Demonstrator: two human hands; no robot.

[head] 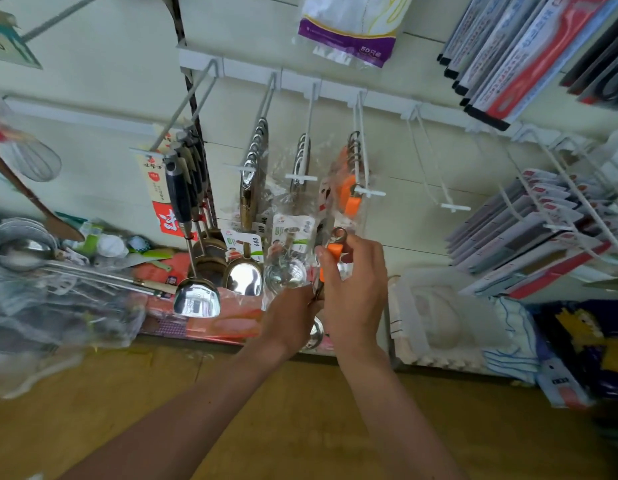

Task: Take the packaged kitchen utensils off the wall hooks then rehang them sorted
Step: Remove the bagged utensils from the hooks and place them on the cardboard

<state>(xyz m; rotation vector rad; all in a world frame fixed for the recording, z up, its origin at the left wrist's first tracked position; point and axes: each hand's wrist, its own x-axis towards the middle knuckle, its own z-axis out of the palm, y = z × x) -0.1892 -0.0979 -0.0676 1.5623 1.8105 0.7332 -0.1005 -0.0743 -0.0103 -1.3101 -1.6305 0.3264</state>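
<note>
Both hands were up at the wall display. The right hand (357,289) was clamped around the orange-handled utensil (334,251), fingers curled over the orange grip and the metal hanging ring poking out just above the thumb. The left hand (292,318) sat lower and just beside it, fingertips pinched on the utensil's thin metal shaft. The utensil was off the hooks, held upright between the two hands in front of the wall. It was just below the white wire hook (360,133), where the other orange-handled packs (350,188) hung in their clear wrap. Its lower end was hidden behind the hands. To the left, one hook carried packaged ladles (286,271) with green-and-white cards. The next carried shiny steel scoops (244,275), and further left again was a row of black-handled ladles (178,199). Over on the right, well apart from the hands, flat carded packs (529,230) were stacked along more white hooks.
</note>
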